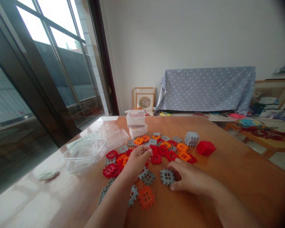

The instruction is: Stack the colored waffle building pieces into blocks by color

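My left hand (140,155) reaches into a spread of square plastic interlocking blocks with notched edges. Its thumb and fingers are pinched together beside a red block (156,159); what lies between the fingertips, if anything, is hidden. My right hand (184,175) curls its thumb and fingers around the right side of a grey block (167,177) on the table. Between my forearms lie another grey block (147,176) and an orange block (146,197). My left forearm partly covers some grey pieces.
Grey blocks form a stack (191,138) at the right, beside a red stack (205,148). Clear plastic containers (84,152) sit at the left. Two small white boxes (136,118) are stacked at the back. A crumpled pale item (47,174) lies near the table's left edge.
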Demonstrator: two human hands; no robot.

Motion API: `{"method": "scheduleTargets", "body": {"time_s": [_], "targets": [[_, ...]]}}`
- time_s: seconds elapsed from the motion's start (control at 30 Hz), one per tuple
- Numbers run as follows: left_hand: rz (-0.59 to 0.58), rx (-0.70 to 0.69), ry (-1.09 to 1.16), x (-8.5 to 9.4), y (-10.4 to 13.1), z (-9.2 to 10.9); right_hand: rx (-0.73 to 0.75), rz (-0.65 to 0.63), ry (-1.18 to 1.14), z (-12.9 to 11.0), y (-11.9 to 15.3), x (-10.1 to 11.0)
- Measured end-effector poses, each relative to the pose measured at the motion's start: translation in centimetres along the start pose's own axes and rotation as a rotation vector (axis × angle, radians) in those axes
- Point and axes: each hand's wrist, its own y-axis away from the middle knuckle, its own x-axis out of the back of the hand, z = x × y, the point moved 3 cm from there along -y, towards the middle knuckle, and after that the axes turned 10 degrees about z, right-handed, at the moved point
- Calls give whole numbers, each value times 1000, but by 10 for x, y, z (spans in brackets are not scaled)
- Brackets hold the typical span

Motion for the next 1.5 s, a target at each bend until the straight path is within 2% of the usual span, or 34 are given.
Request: {"method": "scheduleTargets", "body": {"time_s": [0.27, 0.53, 0.7, 0.8, 0.93, 1.1, 1.2, 1.33, 1.5], "targets": [[40, -57, -32, 7, -4, 2, 21, 34, 71, -5, -2, -5], [60, -58, -49, 11, -4, 6, 59, 90, 105, -10, -2, -11], [81, -109, -50, 17, -5, 9, 29, 175, 70, -8, -8, -8], [93, -148, -99, 23, -7, 11, 26, 175, 63, -5, -11, -6], [79, -160, -324, 35, -7, 10, 32, 124, 79, 0, -11, -11], [56, -346, -816, 51, -1, 18, 39, 98, 67, 6, -11, -16], [7, -324, -1015, 56, 5, 20, 27, 114, 20, 9, -12, -15], [-56, -279, -1127, 55, 10, 17, -21, 173, -69, 10, -14, -9], [-67, -294, -1109, 49, 11, 16, -37, 200, -81, 5, -14, -6]]}}
